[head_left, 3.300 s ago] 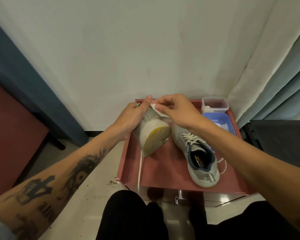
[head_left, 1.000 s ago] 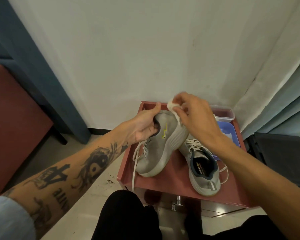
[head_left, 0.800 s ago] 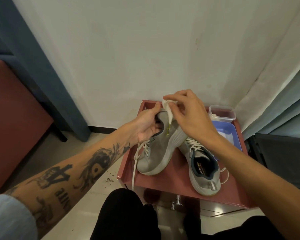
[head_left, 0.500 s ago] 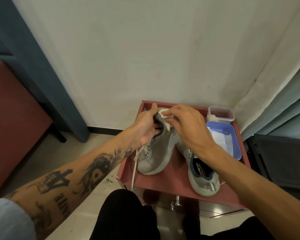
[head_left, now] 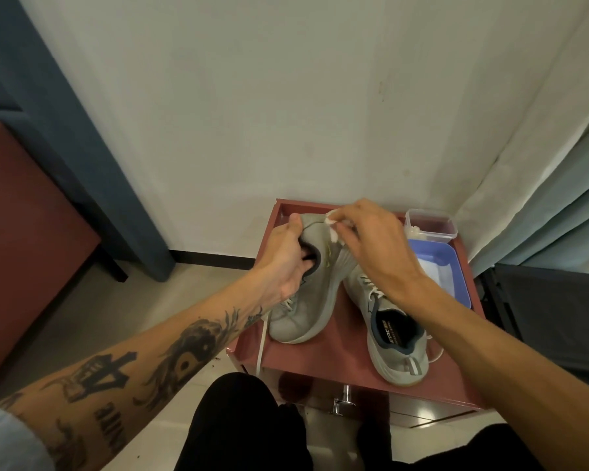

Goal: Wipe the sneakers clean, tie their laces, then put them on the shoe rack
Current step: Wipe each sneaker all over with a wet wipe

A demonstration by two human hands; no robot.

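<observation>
Grey mesh sneaker (head_left: 306, 300) propped heel-up on red tray-top cabinet (head_left: 334, 363), left hand (head_left: 283, 260) clamped in its collar, right hand (head_left: 371, 236) pinching white wipe (head_left: 332, 229) against heel; firm short strokes would suit, bracing steadily.

A low cabinet (head_left: 323, 363) stands against the wall (head_left: 286, 96). On its top, the left sneaker (head_left: 306, 311) is tipped heel-up, toe toward the front edge; the right sneaker (head_left: 393, 338) lies flat just beside it, heel toward the front. Behind the right sneaker sits a tray (head_left: 456, 266), with a small box (head_left: 430, 224) behind that, in the back right corner. A lace (head_left: 262, 348) hangs over the front left edge.
</observation>
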